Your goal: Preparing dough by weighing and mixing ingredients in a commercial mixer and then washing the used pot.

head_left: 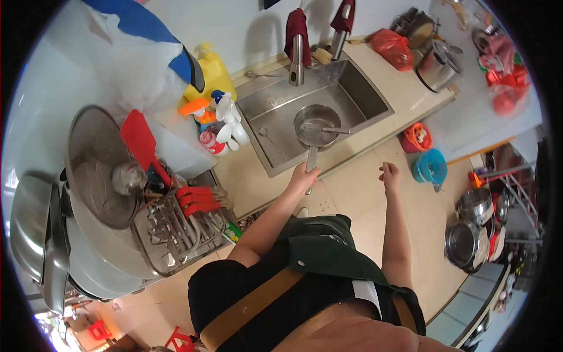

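My left hand (304, 177) is closed round the handle of a small metal saucepan (316, 142). The pan is over the front part of the steel sink (368, 102); whether it touches the bottom I cannot tell. A metal utensil (346, 131) rests in the pan, its handle sticking out over the right rim. To the left of the pan, a spoon (270, 139) lies on the sink bottom. My right hand (390, 175) hangs in the air right of the sink, fingers curled, nothing visible in it. Above the sink is a faucet (297, 70) with a dark red cloth over it.
Spray bottles (231, 117) and a yellow jug (211, 73) stand left of the sink. Further left are a rack of utensils (176, 234) and a large strainer (88, 170). A lidded pot (438, 66) is on the right counter. Blue (430, 166) and orange buckets (417, 138) stand below it.
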`<act>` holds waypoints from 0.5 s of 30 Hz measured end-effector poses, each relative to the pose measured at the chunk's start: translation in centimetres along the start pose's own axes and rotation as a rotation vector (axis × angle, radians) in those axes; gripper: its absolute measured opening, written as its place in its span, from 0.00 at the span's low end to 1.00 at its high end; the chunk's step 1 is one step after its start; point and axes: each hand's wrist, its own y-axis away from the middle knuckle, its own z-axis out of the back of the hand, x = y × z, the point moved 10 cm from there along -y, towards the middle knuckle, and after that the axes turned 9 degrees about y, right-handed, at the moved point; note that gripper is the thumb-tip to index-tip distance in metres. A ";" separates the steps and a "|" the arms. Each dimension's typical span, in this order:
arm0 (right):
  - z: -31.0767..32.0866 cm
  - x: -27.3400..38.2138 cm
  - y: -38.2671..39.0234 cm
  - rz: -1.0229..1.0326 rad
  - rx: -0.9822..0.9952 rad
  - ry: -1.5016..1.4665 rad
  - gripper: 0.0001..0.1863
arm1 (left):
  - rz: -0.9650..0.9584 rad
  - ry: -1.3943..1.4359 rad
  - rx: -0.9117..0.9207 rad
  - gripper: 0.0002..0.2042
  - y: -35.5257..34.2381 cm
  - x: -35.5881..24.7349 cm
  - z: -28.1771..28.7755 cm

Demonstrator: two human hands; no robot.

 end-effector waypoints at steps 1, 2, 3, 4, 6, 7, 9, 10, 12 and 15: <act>-0.8 1.1 -2.8 0.026 0.019 0.053 0.14 | 0.036 -0.027 -0.044 0.07 -0.5 -0.4 0.5; -2.0 3.2 -5.4 0.067 0.051 0.090 0.15 | 0.072 -0.050 -0.092 0.06 -0.9 -0.5 1.1; -3.4 5.1 -7.9 0.106 0.079 0.129 0.16 | 0.072 -0.040 -0.116 0.06 -1.6 -0.4 1.6; -5.3 6.8 -10.8 0.175 0.109 0.186 0.17 | 0.060 -0.063 -0.112 0.06 -2.4 -0.1 2.0; -9.4 10.2 -16.4 0.280 0.161 0.306 0.19 | 0.058 -0.091 -0.173 0.07 -3.7 0.9 2.9; -12.1 12.1 -18.8 0.319 0.187 0.368 0.19 | 0.058 -0.082 -0.201 0.07 -4.0 1.0 3.2; -18.1 17.4 -21.9 0.507 0.293 0.461 0.19 | 0.037 -0.092 -0.269 0.06 -4.3 1.0 3.7; -20.9 18.8 -23.9 0.535 0.305 0.513 0.20 | 0.039 -0.080 -0.301 0.06 -4.5 1.2 3.6; -26.2 21.1 -27.8 0.538 0.332 0.648 0.21 | 0.054 -0.126 -0.408 0.06 -4.9 1.4 3.8; -33.1 25.2 -30.9 0.620 0.339 0.816 0.23 | 0.043 -0.002 -0.555 0.06 -5.6 3.0 3.9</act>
